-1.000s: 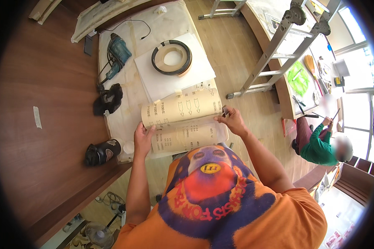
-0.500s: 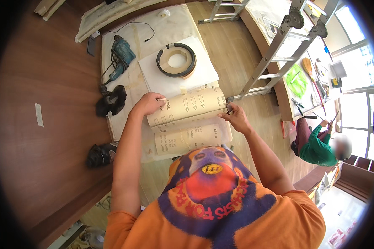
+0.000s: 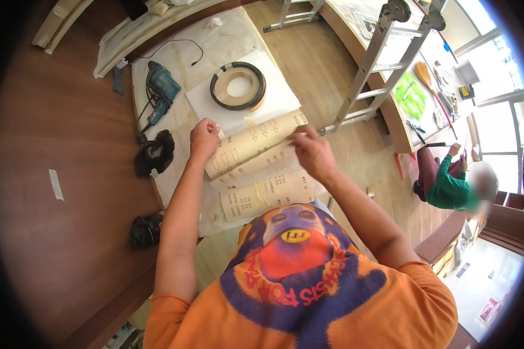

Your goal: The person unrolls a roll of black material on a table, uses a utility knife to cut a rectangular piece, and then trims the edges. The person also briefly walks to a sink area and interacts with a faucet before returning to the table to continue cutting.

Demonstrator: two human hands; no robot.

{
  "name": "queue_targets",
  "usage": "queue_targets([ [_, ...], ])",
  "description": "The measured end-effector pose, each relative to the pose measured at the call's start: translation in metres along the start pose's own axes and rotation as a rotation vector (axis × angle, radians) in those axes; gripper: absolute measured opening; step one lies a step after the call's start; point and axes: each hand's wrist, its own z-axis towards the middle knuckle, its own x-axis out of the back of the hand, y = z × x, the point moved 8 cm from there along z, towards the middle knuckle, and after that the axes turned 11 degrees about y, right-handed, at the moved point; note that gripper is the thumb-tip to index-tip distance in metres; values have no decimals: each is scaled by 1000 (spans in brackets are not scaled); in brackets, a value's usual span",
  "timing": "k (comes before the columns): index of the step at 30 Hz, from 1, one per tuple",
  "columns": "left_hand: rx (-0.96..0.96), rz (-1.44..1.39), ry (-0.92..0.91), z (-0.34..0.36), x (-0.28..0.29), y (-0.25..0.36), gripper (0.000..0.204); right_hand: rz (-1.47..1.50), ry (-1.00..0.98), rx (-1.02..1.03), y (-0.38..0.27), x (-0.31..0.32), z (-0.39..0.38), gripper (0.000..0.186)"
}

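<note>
A tan sandpaper sheet (image 3: 256,141), printed with arrows on its back, lies bent over on the covered worktop. My right hand (image 3: 314,152) is at its right part, fingers bent and pinched on the sheet's lifted edge, slightly blurred. By the upper left corner of the sheet is my left hand (image 3: 204,141), its fingertips closed together; whatever they may hold is too small to make out. Nearer to me, a second printed sandpaper sheet (image 3: 239,200) lies flat.
Beyond the sheets, ring-shaped pieces (image 3: 239,86) rest on white paper. A teal power drill (image 3: 163,87) with its cord and a black bundle (image 3: 154,152) lie at left. A folding ladder (image 3: 370,72) stands to the right; a person in green (image 3: 451,189) sits farther right.
My right hand has moved left and up along the sandpaper's edge, and the sheet has tilted, showing more of its lower layer. My left hand has shifted up and left, off the printed face.
</note>
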Motion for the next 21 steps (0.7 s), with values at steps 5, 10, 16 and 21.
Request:
queue_targets([
  [5, -117, 57, 18, 8, -1, 12, 12, -97, -257, 244, -50, -54, 2, 54],
  [10, -9, -43, -68, 24, -15, -9, 12, -197, -318, 83, -54, -63, 17, 74],
  [16, -54, -23, 95, 29, -17, -21, 11, -421, -654, 72, -67, -74, -9, 86],
  [21, -19, -59, 488, 59, 38, -10, 15, -390, -498, 241, -55, -73, -36, 89],
])
